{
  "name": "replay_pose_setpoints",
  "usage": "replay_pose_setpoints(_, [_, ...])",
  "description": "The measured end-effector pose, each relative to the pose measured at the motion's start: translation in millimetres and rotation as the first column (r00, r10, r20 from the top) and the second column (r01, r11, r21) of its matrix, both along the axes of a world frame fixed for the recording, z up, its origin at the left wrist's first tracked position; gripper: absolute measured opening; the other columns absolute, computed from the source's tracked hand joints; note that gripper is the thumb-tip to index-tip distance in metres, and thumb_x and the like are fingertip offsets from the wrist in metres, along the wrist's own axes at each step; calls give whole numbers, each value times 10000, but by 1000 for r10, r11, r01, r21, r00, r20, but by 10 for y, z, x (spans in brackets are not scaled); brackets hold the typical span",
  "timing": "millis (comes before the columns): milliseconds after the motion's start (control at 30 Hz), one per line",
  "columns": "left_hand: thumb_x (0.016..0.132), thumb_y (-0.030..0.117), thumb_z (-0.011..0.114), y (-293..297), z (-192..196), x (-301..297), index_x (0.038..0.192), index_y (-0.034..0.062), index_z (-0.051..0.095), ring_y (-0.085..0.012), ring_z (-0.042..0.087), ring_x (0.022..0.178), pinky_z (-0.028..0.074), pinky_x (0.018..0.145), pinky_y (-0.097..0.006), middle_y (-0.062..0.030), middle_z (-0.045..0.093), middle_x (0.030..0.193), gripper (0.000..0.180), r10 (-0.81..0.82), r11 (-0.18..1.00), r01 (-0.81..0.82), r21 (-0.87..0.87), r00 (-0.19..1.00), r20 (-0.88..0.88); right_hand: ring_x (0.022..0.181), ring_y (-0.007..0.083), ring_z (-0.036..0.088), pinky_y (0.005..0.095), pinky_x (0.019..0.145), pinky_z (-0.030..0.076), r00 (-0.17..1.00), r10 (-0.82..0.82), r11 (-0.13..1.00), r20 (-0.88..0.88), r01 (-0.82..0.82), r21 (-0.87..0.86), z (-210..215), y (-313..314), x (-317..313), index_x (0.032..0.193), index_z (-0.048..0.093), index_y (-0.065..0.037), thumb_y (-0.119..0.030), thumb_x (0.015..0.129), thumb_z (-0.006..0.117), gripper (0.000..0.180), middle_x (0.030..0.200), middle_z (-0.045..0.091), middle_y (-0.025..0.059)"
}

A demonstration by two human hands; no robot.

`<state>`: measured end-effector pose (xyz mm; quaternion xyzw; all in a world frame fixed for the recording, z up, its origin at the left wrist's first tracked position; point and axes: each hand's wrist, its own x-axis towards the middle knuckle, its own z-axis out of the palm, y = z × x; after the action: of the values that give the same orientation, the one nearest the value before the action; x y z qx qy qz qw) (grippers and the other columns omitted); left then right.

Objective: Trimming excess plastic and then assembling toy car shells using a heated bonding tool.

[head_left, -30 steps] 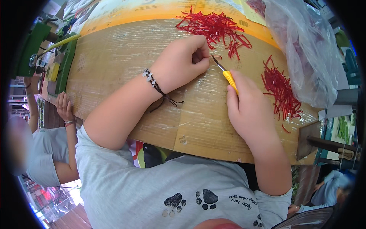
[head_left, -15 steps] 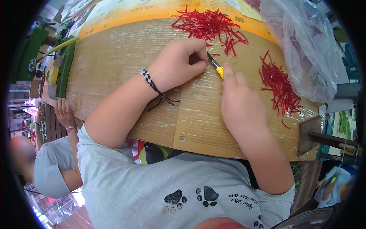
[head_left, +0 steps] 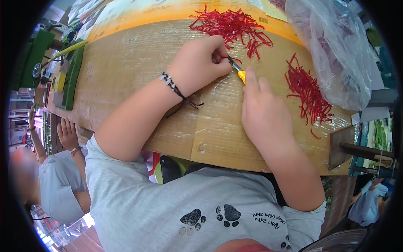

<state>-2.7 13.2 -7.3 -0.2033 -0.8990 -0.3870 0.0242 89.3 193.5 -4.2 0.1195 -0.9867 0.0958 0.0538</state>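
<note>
One knife (head_left: 241, 76) sits in the right hand (head_left: 267, 112) near two red piles (head_left: 308, 93).

Passable over the shiny brown cardboard sheet (head_left: 126, 63), widest beyond the bare left forearm (head_left: 134, 115). Barred at centre by the curled bare left hand (head_left: 199, 63), the bare right hand (head_left: 266, 115) and the yellow-handled metal knife (head_left: 241, 74). Tighter between the large tangled heap of thin red strips (head_left: 231, 25) and the narrower red-strip heap (head_left: 310, 94). Closed off at right by the translucent plastic bag (head_left: 338, 59), at left by the green stand (head_left: 72, 82).
</note>
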Motion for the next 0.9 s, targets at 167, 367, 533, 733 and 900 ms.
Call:
replay_pose_setpoints(167, [797,174,758,-5,-52,-43,869,19,652,-303,676,776,548,715,-403,-132,684,809,201,-24,999,23,-46,1000,-14,682,372,686,467,586,564,1000,-7,1000,9,7,22,-10,-47,3,1410,495,-14,-152,1007,522,427,1019,619,160])
replay_pose_setpoints(367, [797,179,757,24,-54,-49,827,15,648,-323,672,768,545,708,-415,-146,683,795,198,-42,996,35,-77,995,-90,654,250,719,339,564,596,998,14,988,-66,-4,157,25,-95,14,1373,520,65,-83,911,578,488,935,631,126])
replay_pose_setpoints(533, [793,175,754,19,-85,-55,813,12,649,-327,678,764,548,702,-416,-154,682,780,195,-53,994,39,-102,989,-137,662,245,729,328,559,601,992,-97,979,-83,110,171,-37,-83,-65,1363,508,89,-87,930,573,472,913,633,126])
replay_pose_setpoints(733, [778,112,790,8,-93,-44,789,-7,614,-183,654,651,540,630,-316,-100,675,722,213,-29,998,22,-52,991,-130,676,258,732,342,573,605,997,-70,984,-27,73,165,35,-56,-55,1379,478,109,-83,934,570,493,958,636,157])
replay_pose_setpoints(900, [801,91,782,-63,-35,-16,827,7,637,-166,645,668,534,636,-296,-78,664,756,170,-114,993,114,19,993,-2,881,372,708,443,751,588,994,-97,984,-48,88,-155,-54,42,-52,1372,500,46,-136,960,592,459,1026,629,175])
